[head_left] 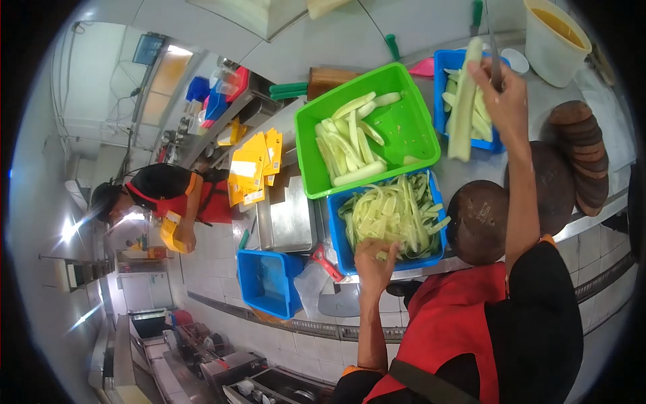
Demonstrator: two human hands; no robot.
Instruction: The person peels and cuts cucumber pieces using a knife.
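My right hand point(503, 97) is closed round a knife point(496, 64), its fingers also pressed against a long pale-green peeled vegetable piece point(463, 101). That piece hangs over the small blue basin point(439, 124), which holds more pale strips. My left hand point(375, 264) is at the near left edge of a larger blue basin point(340, 246) heaped with green peels point(387, 215). Its fingers are curled against the peels; what they grip is unclear. Behind it, a green basin point(410, 101) contains long peeled pieces point(350, 141).
Round dark boards point(478, 219) lie beside my right forearm. Yellow packets point(256, 161) and a metal tray point(288, 215) are on the left, above an empty blue basin point(266, 279). A white bucket point(555, 44) stands top right. Another person point(165, 195) holds a yellow packet.
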